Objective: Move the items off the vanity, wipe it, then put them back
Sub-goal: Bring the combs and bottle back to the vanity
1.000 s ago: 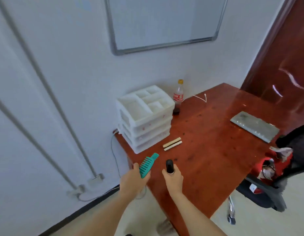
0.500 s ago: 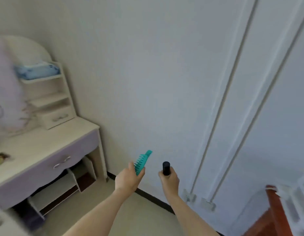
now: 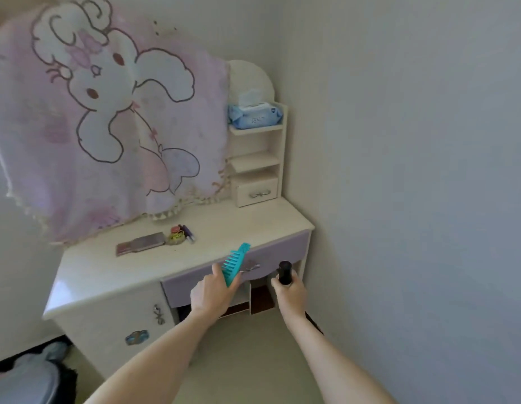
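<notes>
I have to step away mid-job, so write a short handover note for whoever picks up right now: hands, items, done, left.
Left hand grips the teal comb; right hand grips a black bottle. Both are held in front of the vanity, not yet set down.
On the top: a flat brush, hair ties and small bits beside them. Wipes pack on the upper shelf.
Wiping: cannot tell from here.
Left: place comb and bottle on the top, then fetch anything else still away.

Soft, even, dim-ish daylight, faint shadows, slight overall blur, and wide-angle bending toward the edges.
</notes>
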